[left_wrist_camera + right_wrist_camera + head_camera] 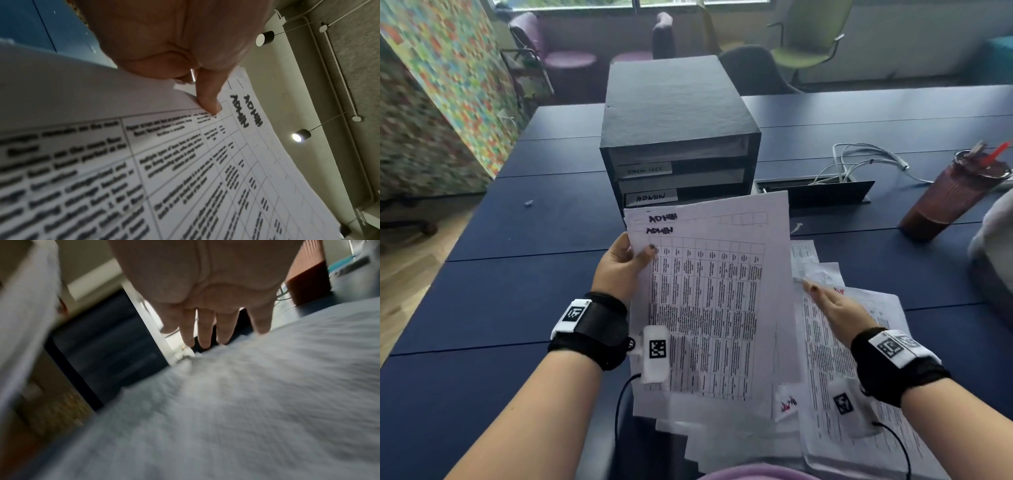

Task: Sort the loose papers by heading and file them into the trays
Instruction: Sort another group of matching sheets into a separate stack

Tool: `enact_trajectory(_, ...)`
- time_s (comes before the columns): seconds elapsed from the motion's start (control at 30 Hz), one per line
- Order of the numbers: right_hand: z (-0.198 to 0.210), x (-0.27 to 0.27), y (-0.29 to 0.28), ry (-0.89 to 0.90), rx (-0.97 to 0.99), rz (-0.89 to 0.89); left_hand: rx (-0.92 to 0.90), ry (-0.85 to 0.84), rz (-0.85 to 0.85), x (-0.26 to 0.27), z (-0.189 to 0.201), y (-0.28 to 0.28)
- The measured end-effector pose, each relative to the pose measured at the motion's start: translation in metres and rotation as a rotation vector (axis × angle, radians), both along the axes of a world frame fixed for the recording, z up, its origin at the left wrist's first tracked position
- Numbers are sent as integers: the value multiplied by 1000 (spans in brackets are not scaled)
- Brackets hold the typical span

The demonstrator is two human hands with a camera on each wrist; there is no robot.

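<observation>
My left hand (625, 265) pinches the left edge of two white sheets headed ADMIN (709, 298), printed with a table and lifted off the table. The thumb (208, 100) lies on the top sheet in the left wrist view. A black tray unit (678, 137) stands behind them, with two open shelves; the lower label reads ADMIN (650, 197), the upper label is blurred. My right hand (832, 305) reaches flat, fingers (205, 331) straight, over the loose papers (856, 377) spread at the right. It holds nothing.
A dark blue table (517, 291) carries everything. A brown tumbler with a red straw (955, 195) stands at the right. White cables (859, 161) run into a cable box (815, 192) behind the papers. More sheets (722, 435) fan out near my body.
</observation>
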State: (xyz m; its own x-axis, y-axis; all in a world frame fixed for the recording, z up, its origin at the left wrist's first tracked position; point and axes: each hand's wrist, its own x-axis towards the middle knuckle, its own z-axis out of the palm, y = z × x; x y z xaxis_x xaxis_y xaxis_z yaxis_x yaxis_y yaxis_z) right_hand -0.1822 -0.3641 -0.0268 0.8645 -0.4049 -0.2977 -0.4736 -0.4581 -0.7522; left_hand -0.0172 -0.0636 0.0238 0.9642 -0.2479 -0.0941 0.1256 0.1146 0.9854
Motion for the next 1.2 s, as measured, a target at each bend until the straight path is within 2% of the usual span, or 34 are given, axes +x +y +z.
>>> enact_trajectory(0.03, 8, 4, 10, -69, 152, -42, -3, 14, -10, -3, -2, -3)
enact_trajectory(0.1, 18, 11, 28, -139, 295, -59, -11, 49, -18, -9, -7, -11)
enact_trajectory(0.27, 25, 9, 59, -138, 241, -35, 21, 172, 62, -23, -33, -21)
enact_trajectory(0.43, -5, -4, 57, 101, 148, 35, 151, 290, 73, -33, -68, -15)
enact_trajectory(0.57, -23, -15, 60, 213, 104, 70, 284, 171, 57, -33, -65, -12)
enact_trajectory(0.7, -28, -16, 61, 187, 182, 98, 430, 41, -98, -31, -51, -8)
enact_trajectory(0.8, -26, -17, 65, 187, 178, 130, 476, 32, -133, -28, -52, -5)
enact_trajectory(1.0, -28, -17, 70, 188, 204, 70, 466, 43, -65, -25, -61, 0)
enact_trajectory(1.2, -34, -11, 69, 200, 149, 64, 484, 30, 23, -20, -68, -1)
